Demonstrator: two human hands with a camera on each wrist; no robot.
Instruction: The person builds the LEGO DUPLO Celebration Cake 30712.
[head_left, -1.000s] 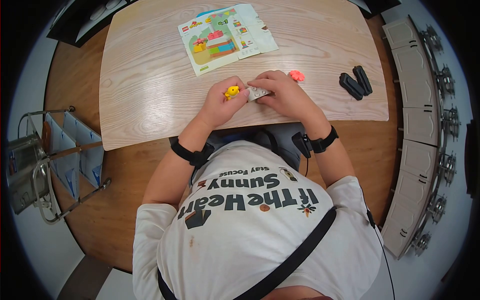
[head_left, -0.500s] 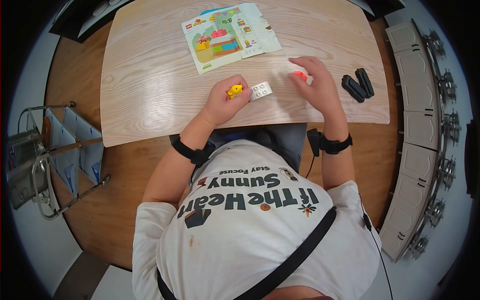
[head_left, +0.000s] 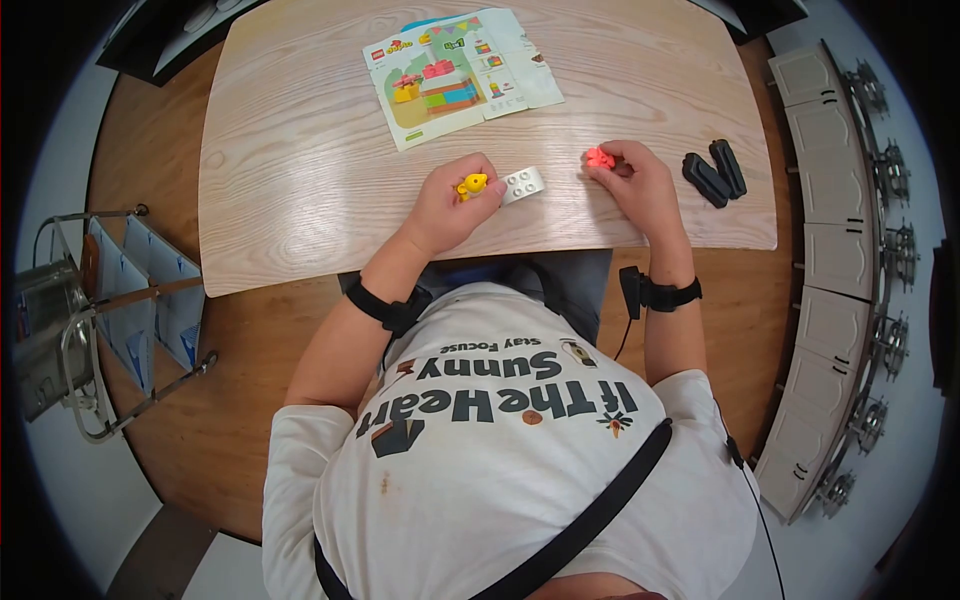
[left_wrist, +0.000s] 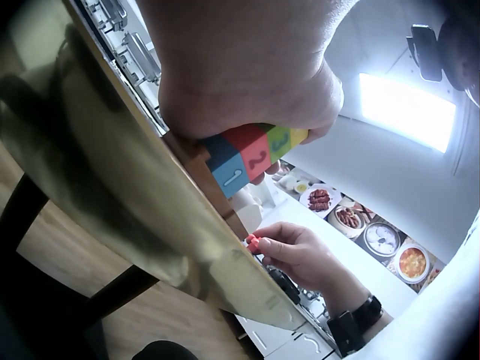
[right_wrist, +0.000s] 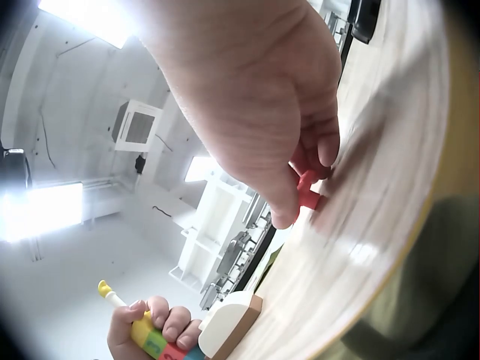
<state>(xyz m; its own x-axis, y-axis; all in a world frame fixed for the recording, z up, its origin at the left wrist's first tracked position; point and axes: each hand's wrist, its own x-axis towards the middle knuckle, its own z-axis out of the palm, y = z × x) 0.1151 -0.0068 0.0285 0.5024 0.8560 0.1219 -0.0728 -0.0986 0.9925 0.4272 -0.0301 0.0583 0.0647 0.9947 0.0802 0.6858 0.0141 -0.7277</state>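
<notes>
The left hand (head_left: 450,208) grips a stack of numbered blocks: in the left wrist view a blue block (left_wrist: 227,166) marked 1, a red block (left_wrist: 253,148) marked 2 and a green block (left_wrist: 279,139) marked 3. Its yellow-tipped end (right_wrist: 104,288) sticks out past the fingers in the right wrist view. At the other end sit a white studded piece (head_left: 523,184) and a brown piece (right_wrist: 245,328). Thumb and fingers of the right hand (head_left: 645,190) pinch a coral-red piece (head_left: 600,158) low over the table; whether it touches the wood I cannot tell.
A printed leaflet (head_left: 460,75) lies on the far part of the wooden table (head_left: 290,130), with a blue item partly under it. Two black objects (head_left: 708,180) lie to the right of the right hand. The table's near edge runs close to both forearms.
The right hand has moved off the white piece to the right, opened over the coral-red piece and closed on it. The left hand has kept its grip, nearly still.
</notes>
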